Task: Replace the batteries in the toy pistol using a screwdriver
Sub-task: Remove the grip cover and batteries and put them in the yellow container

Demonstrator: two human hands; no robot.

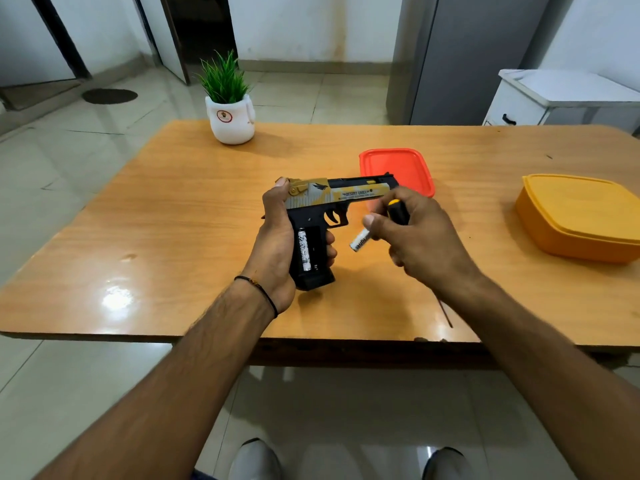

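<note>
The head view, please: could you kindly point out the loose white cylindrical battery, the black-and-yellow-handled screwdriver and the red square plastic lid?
loose white cylindrical battery [359,240], head view, on its printed side.
black-and-yellow-handled screwdriver [398,212], head view, on the black handle.
red square plastic lid [394,164], head view, on its flat top.

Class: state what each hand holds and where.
The left hand grips the toy pistol by its handle. The right hand pinches a battery at one end, screwdriver handle in palm.

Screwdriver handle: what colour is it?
The screwdriver handle is black with a yellow end, clearest in the head view.
</note>
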